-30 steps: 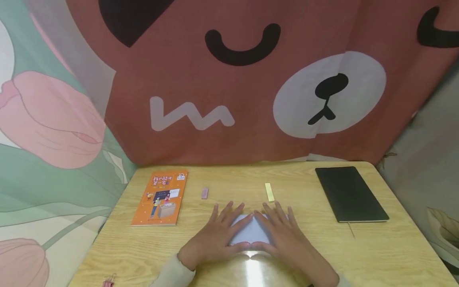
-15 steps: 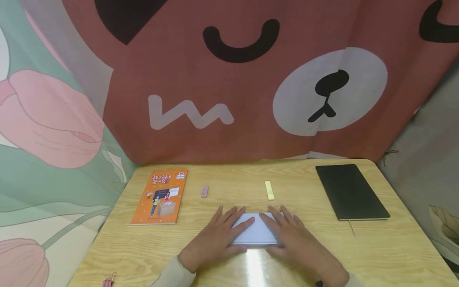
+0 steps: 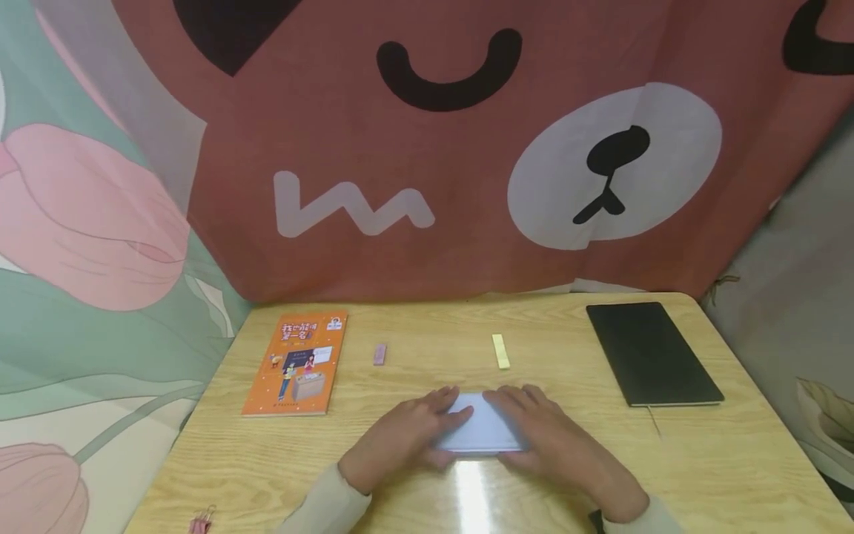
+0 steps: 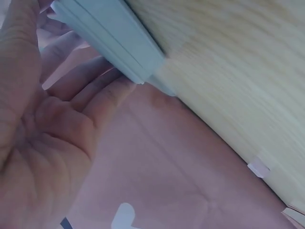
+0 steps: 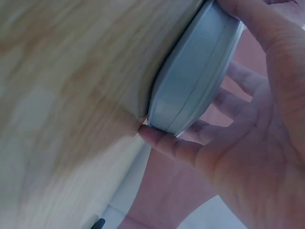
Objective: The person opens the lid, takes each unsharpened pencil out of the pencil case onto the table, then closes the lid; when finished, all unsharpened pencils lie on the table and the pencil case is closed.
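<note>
Box (image 3: 482,424) on table (image 3: 727,475), between hands. Left hand (image 3: 410,432) and right hand (image 3: 548,432) grip opposite ends, fingers part-curled round it, thumbs at near side: probably for even, steady hold. Book (image 3: 293,363), notebook (image 3: 654,354) well apart, seemingly leaving both hands room.

The person's two forearms, in cream long sleeves (image 3: 328,503), slant inward from the lower edge of the head view, leaving both wrists (image 3: 356,469) bare. The bare left hand (image 3: 415,429) shows its back from above, its fingers (image 4: 108,98) bent and its thumb on the near side; the bare right hand (image 3: 550,430) mirrors it, fingers curving in from the far side, thumb turned inward, the two hands apart.
</note>
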A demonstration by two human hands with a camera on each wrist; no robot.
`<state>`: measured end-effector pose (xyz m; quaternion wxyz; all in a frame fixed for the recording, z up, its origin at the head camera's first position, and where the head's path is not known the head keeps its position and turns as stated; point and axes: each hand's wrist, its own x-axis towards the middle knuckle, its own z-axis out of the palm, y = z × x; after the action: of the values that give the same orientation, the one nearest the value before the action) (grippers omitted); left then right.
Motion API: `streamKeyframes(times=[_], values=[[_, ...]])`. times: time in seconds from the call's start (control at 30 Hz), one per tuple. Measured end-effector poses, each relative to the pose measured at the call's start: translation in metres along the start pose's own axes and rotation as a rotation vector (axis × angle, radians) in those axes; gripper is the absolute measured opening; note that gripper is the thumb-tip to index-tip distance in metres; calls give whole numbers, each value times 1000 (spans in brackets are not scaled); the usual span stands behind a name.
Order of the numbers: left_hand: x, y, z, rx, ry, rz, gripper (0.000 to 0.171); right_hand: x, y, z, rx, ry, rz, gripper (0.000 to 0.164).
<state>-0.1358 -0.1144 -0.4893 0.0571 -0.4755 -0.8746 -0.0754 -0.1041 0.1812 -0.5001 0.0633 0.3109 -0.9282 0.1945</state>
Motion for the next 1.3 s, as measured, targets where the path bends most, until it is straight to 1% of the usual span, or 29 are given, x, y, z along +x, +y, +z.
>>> streamKeyframes(times=[0.13,0.17,0.37,0.47,0.63,0.7,0.77,0.83,0.9,0.97,1.07,1.2,1.27,1.3], values=[[3,-2,-1,-2,-18,13,68,1,1,1,18,25,-23,90],[3,-2,-1,-11,-20,5,68,1,1,1,19,24,-22,90],[7,-7,-7,-182,-44,-53,62,2,2,0,45,-10,12,91],[10,-10,-14,-255,-85,-67,61,4,2,0,55,-36,34,93],[15,-20,-23,-377,-153,-69,58,5,2,-5,84,-84,100,92],[17,-24,-24,-418,-158,-57,56,5,2,-9,101,-85,112,88],[17,-27,-27,-453,-153,-53,53,6,3,-14,123,-73,115,80],[17,-28,-29,-470,-133,-48,48,7,3,-19,152,-56,105,70],[15,-29,-29,-455,-105,-40,45,9,4,-24,182,-40,89,58],[13,-29,-29,-403,-67,-42,45,12,5,-29,202,-34,76,49],[4,-26,-28,-334,21,-63,42,20,8,-34,215,-44,63,38],[-12,-22,-26,-280,138,-107,27,33,14,-42,222,-85,74,34],[-18,-21,-24,-227,165,-108,22,38,18,-45,222,-105,88,34],[-19,-21,-22,-195,168,-109,24,41,20,-47,218,-110,86,35]])
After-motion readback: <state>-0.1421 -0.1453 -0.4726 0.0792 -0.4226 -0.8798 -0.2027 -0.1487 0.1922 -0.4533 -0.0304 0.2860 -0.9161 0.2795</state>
